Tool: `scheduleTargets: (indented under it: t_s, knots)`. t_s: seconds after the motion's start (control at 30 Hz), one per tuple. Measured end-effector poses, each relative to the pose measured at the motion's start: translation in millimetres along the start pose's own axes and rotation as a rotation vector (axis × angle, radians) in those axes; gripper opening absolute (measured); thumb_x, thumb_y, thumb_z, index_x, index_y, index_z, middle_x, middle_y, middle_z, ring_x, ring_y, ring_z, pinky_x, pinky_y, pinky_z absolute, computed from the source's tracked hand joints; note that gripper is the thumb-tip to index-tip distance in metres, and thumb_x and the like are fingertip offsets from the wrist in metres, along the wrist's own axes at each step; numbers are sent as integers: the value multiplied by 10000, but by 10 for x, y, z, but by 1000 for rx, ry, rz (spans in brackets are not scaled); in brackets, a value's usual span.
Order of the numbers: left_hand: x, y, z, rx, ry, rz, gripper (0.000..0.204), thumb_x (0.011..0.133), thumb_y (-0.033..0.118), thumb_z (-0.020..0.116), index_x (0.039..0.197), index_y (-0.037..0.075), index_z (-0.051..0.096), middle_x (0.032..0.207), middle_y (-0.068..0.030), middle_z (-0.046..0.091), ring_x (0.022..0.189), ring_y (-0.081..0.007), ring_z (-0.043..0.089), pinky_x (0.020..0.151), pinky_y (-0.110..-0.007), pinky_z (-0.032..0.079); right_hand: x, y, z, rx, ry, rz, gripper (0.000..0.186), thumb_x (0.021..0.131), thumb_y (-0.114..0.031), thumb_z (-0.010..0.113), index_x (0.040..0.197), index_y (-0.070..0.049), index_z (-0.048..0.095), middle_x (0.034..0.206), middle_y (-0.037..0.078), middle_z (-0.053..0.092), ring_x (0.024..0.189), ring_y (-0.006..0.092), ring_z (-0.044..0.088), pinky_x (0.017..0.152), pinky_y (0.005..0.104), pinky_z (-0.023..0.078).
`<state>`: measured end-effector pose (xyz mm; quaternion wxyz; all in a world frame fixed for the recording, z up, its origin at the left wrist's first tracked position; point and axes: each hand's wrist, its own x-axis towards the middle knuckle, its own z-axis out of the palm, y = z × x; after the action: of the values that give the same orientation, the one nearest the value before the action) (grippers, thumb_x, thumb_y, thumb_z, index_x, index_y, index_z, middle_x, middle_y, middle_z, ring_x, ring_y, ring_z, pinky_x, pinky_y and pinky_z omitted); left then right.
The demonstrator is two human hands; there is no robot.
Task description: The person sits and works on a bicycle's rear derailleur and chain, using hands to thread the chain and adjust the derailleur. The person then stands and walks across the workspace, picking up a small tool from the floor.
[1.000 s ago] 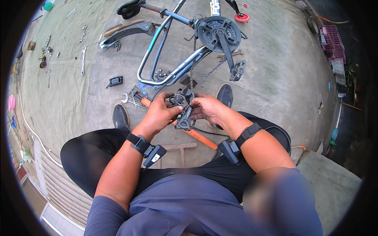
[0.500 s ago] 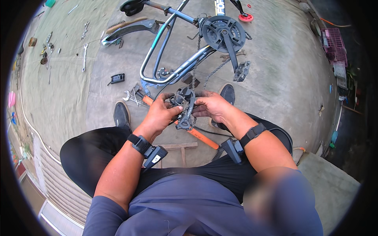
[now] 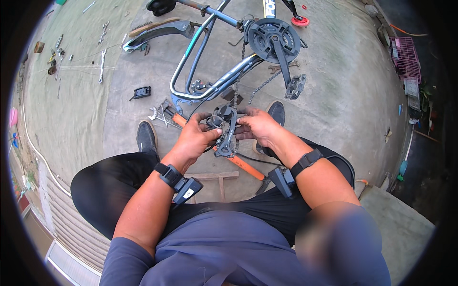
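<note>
A black rear derailleur (image 3: pixel 225 148) is held upright between my hands, below the rear end of an upturned-looking bicycle frame (image 3: pixel 180 62). My left hand (image 3: pixel 192 139) is closed round its left side, the thumb pressed on the body. At its right side, my right hand (image 3: pixel 261 128) has its fingers bent and touching the derailleur; some fingertips are hidden behind it. A bicycle chain (image 3: pixel 235 93) runs down from the crankset (image 3: pixel 274 40) to the derailleur. A black cable curves from the frame toward my left hand.
Under my hands lies an orange-handled tool (image 3: pixel 245 168), with spanners (image 3: pixel 155 114) at its far end. A black pedal (image 3: pixel 296 86) juts out at right. A brush (image 3: pixel 155 26), a spanner (image 3: pixel 102 66) and a small black part (image 3: pixel 141 92) lie left. My shoes (image 3: pixel 147 136) flank the work.
My right fingers have shifted slightly against the derailleur. My left hand keeps its grip, and the whole view has moved only a little.
</note>
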<state>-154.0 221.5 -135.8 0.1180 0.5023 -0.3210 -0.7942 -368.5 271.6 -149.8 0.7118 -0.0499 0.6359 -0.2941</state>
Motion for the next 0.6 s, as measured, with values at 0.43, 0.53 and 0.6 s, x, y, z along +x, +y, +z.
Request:
scheduleTargets:
  t_s: [0.43, 0.53, 0.6]
  knots:
    - [38, -94, -65, 23, 4, -2, 684, 919, -10, 733, 1459, -106, 325, 1056, -202, 694, 885, -212, 715, 712, -308, 593, 52, -7, -80, -99, 60, -15, 422, 993, -65, 548, 1413, -24, 523, 1069, 82, 665, 900, 235, 720, 741, 368, 600]
    - [21, -73, -53, 11, 11, -5, 686, 919, -10, 734, 1460, -107, 323, 1033, -195, 697, 869, -205, 715, 704, -307, 591, 137, 41, -172, -230, 279, 6, 417, 992, -65, 569, 1400, -1, 519, 1084, 97, 645, 935, 253, 714, 713, 371, 598]
    - [5, -51, -46, 17, 10, -6, 686, 919, -10, 734, 1459, -109, 322, 1018, -191, 699, 861, -200, 715, 697, -305, 588, 160, 105, -190, -169, 342, 6, 388, 999, -80, 580, 1372, 11, 526, 1111, 116, 635, 947, 261, 702, 724, 384, 604]
